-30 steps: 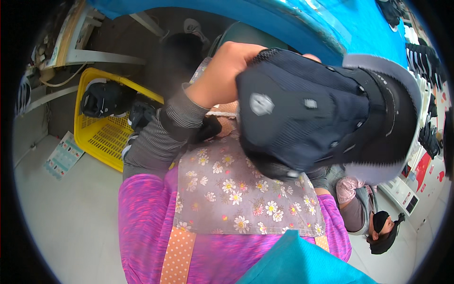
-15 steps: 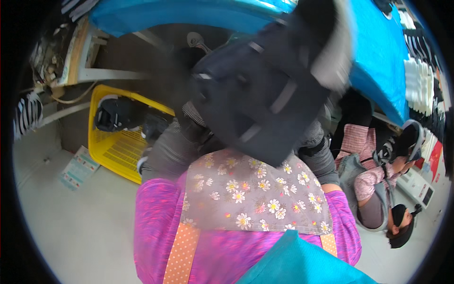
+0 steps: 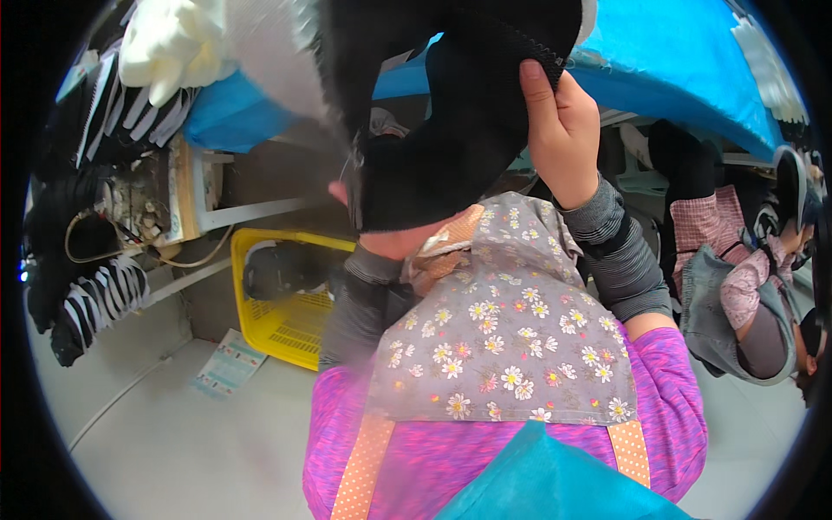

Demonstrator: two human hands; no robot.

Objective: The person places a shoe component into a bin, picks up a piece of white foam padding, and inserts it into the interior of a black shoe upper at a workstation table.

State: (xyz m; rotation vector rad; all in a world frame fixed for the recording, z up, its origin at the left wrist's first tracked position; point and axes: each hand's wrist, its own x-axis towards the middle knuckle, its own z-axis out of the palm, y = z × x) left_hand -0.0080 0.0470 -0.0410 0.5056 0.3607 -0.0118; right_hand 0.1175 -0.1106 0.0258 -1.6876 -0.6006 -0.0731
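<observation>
Black fabric (image 3: 433, 169) is held by left hand (image 3: 392, 243) and right hand (image 3: 562, 130)

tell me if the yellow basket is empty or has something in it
Not empty: a dark item lies inside the yellow basket, with slotted yellow plastic showing nearer the person.
</observation>
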